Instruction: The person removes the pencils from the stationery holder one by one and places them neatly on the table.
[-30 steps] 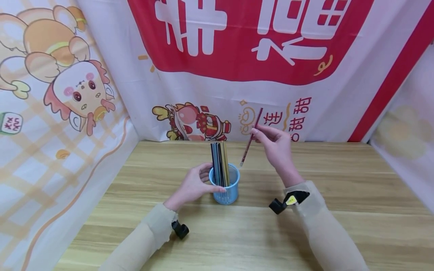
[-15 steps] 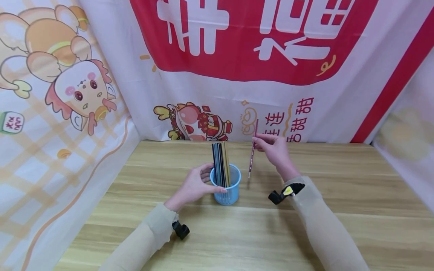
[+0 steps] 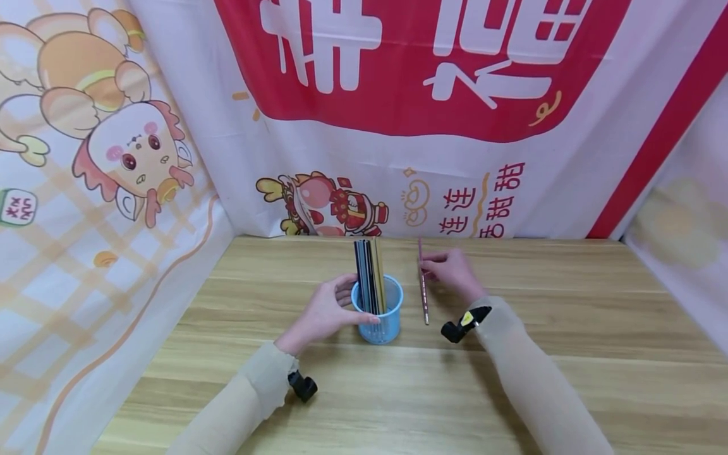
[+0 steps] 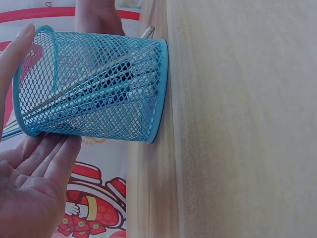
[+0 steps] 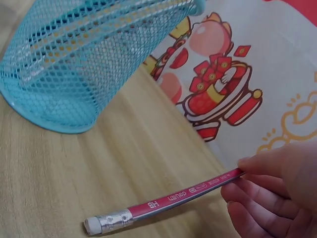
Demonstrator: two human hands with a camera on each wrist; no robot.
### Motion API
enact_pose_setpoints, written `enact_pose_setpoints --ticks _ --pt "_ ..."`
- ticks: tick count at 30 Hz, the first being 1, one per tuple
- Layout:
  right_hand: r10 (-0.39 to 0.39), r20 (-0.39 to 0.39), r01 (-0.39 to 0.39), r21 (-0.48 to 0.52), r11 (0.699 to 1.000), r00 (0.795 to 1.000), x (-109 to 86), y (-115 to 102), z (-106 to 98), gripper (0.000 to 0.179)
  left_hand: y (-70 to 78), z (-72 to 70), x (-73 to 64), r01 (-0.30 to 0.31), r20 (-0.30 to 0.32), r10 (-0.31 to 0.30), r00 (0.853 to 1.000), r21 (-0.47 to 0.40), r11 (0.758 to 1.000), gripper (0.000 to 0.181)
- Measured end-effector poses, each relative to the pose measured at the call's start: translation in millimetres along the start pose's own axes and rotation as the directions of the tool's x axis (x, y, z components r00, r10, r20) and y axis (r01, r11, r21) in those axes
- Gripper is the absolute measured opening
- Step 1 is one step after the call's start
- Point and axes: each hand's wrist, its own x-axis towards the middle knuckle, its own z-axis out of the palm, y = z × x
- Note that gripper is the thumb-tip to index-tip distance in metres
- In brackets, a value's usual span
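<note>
A light-blue mesh pencil cup (image 3: 389, 327) stands upright on the wooden table. Several pencils (image 3: 370, 272), dark, grey and gold, lean together at its left side. My left hand (image 3: 316, 314) holds the cup, thumb across the near side and fingers round the far left. Right of the cup, my right hand (image 3: 453, 273) pinches a red HB pencil (image 5: 171, 199) between thumb and fingertips. Its white eraser (image 5: 93, 225) points toward me, low over the tabletop, while the other end is hidden by the fingers in the right wrist view.
The wooden table (image 3: 341, 398) reaches back to a white and red printed cloth (image 3: 392, 151). Another patterned cloth (image 3: 188, 278) borders it on the left, and a pale one (image 3: 677, 272) on the right.
My right hand has come down toward the table with the red pencil, whose eraser end has moved nearer to me and right. The left hand and the cup have stayed put.
</note>
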Motion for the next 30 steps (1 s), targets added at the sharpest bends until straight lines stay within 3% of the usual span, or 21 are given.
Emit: enact_pose_setpoints --ticks 7,11,19,30 --pt "0.034 -0.003 -0.034 -0.040 0.999 0.999 6.1 12 8 0.024 0.4 -0.6 0.0 -0.001 0.007 0.001 1.000 0.004 1.000 0.085" --pt "0.076 -0.018 -0.077 -0.085 0.993 0.997 5.5 11 10 0.022 -0.4 -1.0 0.3 -0.004 0.017 0.004 1.000 -0.004 1.000 0.085" --pt "0.077 -0.076 -0.086 -0.115 0.990 0.994 3.6 7 15 0.021 -0.9 -0.9 1.2 0.003 0.011 -0.003 1.000 -0.013 1.000 0.083" --pt "0.087 -0.111 -0.096 -0.071 0.993 0.990 5.6 11 16 0.021 -1.3 -0.3 0.6 0.007 0.003 -0.007 1.000 0.009 1.000 0.085"
